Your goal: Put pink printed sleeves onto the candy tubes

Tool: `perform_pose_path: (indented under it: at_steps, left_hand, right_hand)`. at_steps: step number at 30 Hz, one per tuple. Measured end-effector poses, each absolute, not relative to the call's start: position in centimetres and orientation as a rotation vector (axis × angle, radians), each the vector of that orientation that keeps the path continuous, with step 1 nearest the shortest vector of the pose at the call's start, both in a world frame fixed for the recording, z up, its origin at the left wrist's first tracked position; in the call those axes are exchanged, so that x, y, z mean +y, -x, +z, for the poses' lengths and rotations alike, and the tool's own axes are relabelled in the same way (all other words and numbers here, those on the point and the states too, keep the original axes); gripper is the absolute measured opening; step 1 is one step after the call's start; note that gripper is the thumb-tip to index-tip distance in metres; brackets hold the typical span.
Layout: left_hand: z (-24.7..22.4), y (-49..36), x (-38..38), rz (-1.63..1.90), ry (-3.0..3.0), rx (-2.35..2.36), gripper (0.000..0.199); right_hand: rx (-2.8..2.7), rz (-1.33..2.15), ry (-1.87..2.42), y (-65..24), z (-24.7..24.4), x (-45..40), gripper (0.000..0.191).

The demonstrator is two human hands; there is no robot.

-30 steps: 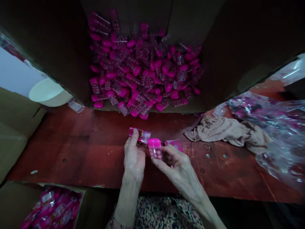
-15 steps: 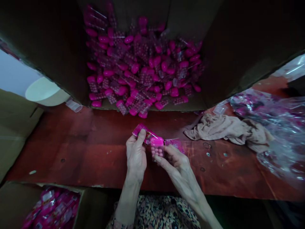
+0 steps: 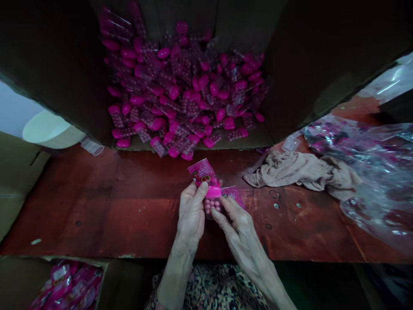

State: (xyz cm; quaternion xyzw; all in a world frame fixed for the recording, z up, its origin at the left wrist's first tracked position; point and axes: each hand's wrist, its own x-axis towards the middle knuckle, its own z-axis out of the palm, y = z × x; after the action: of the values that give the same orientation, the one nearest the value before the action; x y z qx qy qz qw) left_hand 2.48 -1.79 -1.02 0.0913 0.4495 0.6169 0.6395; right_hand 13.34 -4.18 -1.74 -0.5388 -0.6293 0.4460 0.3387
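My left hand [image 3: 191, 217] grips a pink printed card [image 3: 202, 172] by its lower part, with the card's edge close against the pink lid. My right hand [image 3: 240, 230] pinches a transparent plastic tub [image 3: 213, 206] with a pink lid, filled with round pink candies. Part of the tub is hidden by my fingers. A second pink printed card [image 3: 234, 195] lies just behind my right fingers, touching them. Ahead of my hands, a cardboard box [image 3: 190, 144] holds a heap of similar pink-lidded tubs [image 3: 180, 90].
A red-brown wooden tabletop [image 3: 97, 202] runs under my hands. To the right lie a crumpled beige cloth [image 3: 300, 172] and a transparent plastic bag [image 3: 371, 168]. At lower left, an open box [image 3: 66, 284] holds pink packets. A cream bowl [image 3: 48, 129] stands beyond the left edge.
My left hand has raised the pink card from a slanting position beside the lid to a more upright one above it. My hands have drawn closer together, and the whole view has shifted slightly left.
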Motion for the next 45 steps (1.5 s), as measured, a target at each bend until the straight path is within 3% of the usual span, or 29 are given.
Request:
perform_pose_path:
  at_steps: [7,15,24,29,37,45]
  left_hand:
    - [-1.2,-1.1,-2.1,1.261,-0.523,1.028,0.018]
    - [-1.1,-1.7,-2.6,1.229,-0.390,0.928,0.029]
    - [-0.8,-2.8,-3.1,1.155,-0.433,1.039,0.022]
    - [-0.3,-2.9,-3.4,1.179,-0.437,1.042,0.022]
    - [0.3,-4.1,-3.5,1.293,-0.170,1.064,0.025]
    - [0.0,-5.1,-4.7,1.290,-0.282,1.225,0.022]
  right_hand:
    - [-1.631,1.237,1.425,-14.8,-0.9,-4.2,0.035]
    - [-1.590,1.385,1.377,-15.3,-0.7,-4.0,0.032]
    - [-1.620,1.188,1.520,-15.2,-0.9,-5.7,0.038]
    - [-1.682,1.248,1.479,-15.4,0.1,-4.2,0.024]
    - [-1.328,1.455,1.373,-13.5,-0.3,-4.9,0.020]
    - [-1.176,1.528,1.331,-13.3,-0.8,-5.0,0.018]
